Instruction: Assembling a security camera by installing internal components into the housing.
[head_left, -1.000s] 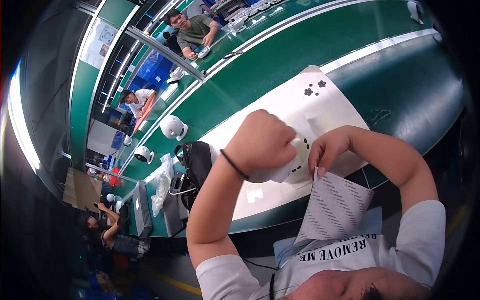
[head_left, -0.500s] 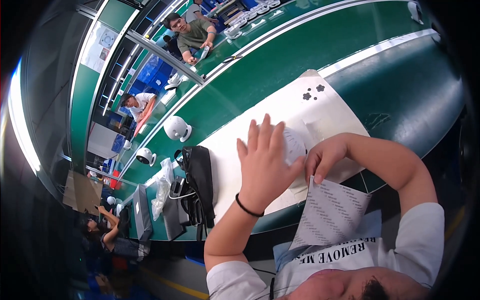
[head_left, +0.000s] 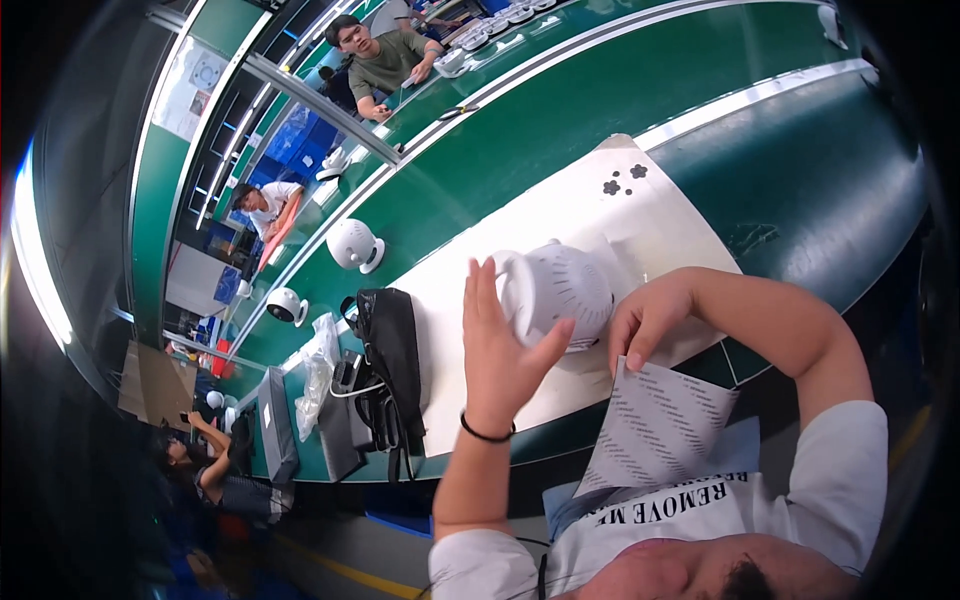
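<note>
The left hand (head_left: 500,350) is standing open, its fingers (head_left: 478,290) spread straight up and the thumb pressing against the near side of a white dome-shaped device (head_left: 555,292), which is sitting just right of the palm on the white mat (head_left: 560,215) covering the green worktop (head_left: 640,90). The right hand (head_left: 648,318) is pinching the top corner of a printed sheet (head_left: 655,430) between thumb and fingers, just right of the device. A black bag (head_left: 392,350) is lying to the left.

Black bag (head_left: 390,370): at the white mat's (head_left: 560,215) left edge, straps trailing over the bench's near edge.
Clear plastic bag (head_left: 315,375): left of the black bag.
Small dark pieces (head_left: 620,180): near the mat's far right corner.
White domed units (head_left: 353,243): on the green belt (head_left: 600,90), beyond the mat.
</note>
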